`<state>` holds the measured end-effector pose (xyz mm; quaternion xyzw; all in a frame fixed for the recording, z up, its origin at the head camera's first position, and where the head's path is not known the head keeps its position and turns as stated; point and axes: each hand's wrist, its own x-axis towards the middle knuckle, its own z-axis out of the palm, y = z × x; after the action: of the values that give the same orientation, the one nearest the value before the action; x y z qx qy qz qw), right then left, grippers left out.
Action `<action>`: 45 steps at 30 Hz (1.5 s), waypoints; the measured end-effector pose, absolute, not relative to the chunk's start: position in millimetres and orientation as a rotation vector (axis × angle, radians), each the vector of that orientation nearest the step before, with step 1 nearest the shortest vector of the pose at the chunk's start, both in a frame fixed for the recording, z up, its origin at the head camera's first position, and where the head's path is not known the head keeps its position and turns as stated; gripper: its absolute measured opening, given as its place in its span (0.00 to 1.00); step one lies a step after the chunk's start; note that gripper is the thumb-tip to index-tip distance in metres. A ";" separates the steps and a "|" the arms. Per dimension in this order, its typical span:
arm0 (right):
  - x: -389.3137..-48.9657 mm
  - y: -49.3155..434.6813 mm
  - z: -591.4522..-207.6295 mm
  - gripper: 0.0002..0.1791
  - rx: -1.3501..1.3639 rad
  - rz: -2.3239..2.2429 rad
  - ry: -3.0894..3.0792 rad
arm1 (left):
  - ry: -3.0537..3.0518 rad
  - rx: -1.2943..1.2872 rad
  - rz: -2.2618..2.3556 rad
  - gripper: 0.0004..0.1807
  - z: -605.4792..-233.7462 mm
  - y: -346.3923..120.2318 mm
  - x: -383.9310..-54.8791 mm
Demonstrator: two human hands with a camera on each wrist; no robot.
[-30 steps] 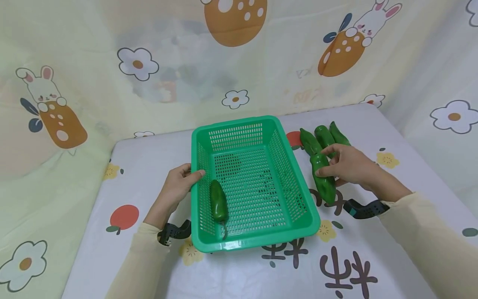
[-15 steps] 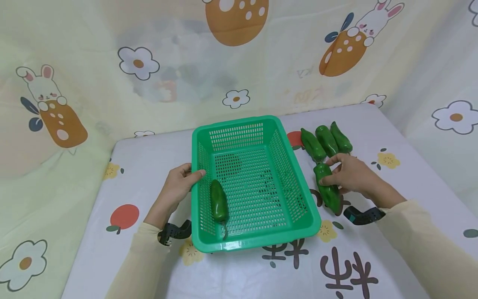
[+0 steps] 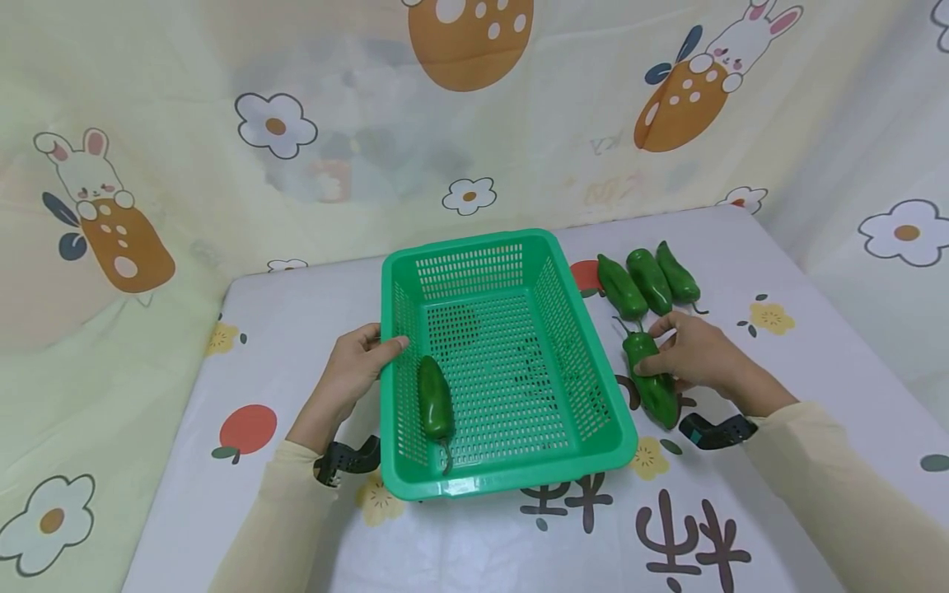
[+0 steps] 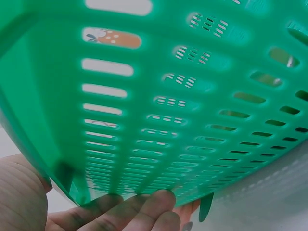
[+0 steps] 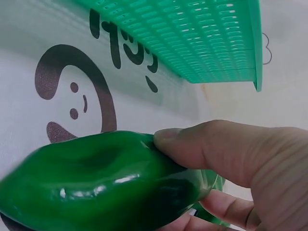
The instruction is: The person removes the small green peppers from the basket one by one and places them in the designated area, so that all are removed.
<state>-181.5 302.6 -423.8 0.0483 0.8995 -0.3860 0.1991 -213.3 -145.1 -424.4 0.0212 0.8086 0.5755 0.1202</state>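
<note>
My left hand (image 3: 354, 367) grips the left rim of a green plastic basket (image 3: 511, 480), thumb over the edge and fingers along the outer wall; the left wrist view shows those fingers (image 4: 159, 204) under the slotted side. Inside the basket a green pepper (image 3: 434, 399) lies along the left wall, stem toward the front. To the basket's right, my right hand (image 3: 693, 354) holds another green pepper (image 3: 652, 383) between thumb and fingers, its stem pointing away. Up close in the right wrist view, the thumb presses on this glossy pepper (image 5: 106, 178).
Three more green peppers lie side by side at the back right: a left one (image 3: 621, 286), a middle one (image 3: 649, 282) and a right one (image 3: 678, 272). A patterned cloth (image 3: 474, 548) covers the table, and a printed curtain (image 3: 356, 165) hangs behind it.
My right hand has drawn its pepper toward the front and slightly right, away from the other three, which now show more fully. The left hand and basket stay in place.
</note>
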 end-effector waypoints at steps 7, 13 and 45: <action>-181.5 303.6 -428.9 0.34 0.152 -1.064 2.509 | 2.362 0.063 1.681 0.26 -423.5 -144.5 -213.2; -182.9 304.6 -432.3 0.35 0.161 -1.053 2.497 | 2.371 0.072 1.678 0.26 -424.0 -144.7 -213.2; -179.1 303.8 -431.0 0.36 0.165 -0.942 2.530 | 2.378 0.060 1.677 0.26 -426.5 -145.4 -211.7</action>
<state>-179.1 303.8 -431.0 0.0594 0.9132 -0.3400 0.2165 -211.7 -145.4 -426.5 0.0203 0.8116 0.5723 0.1156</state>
